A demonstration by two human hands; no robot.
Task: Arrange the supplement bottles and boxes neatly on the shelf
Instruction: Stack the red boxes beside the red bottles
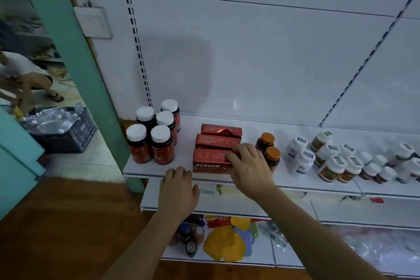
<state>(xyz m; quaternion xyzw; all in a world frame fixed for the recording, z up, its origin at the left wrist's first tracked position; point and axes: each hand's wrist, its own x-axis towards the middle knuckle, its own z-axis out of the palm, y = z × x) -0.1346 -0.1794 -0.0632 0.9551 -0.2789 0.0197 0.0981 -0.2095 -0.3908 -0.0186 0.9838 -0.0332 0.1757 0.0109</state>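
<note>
Three red boxes lie in a row front to back on the white shelf. My right hand grips the right end of the front red box, fingers curled over its top. My left hand rests at the shelf's front edge just left of that box, fingers curled loosely, holding nothing. Several dark red bottles with white caps stand grouped at the shelf's left end. Two amber bottles with orange caps stand right beside my right hand.
White bottles and several white-capped jars crowd the right part of the shelf. Lower shelves hold colourful packets. A teal pillar stands at left, with a crate of water bottles and a person beyond it.
</note>
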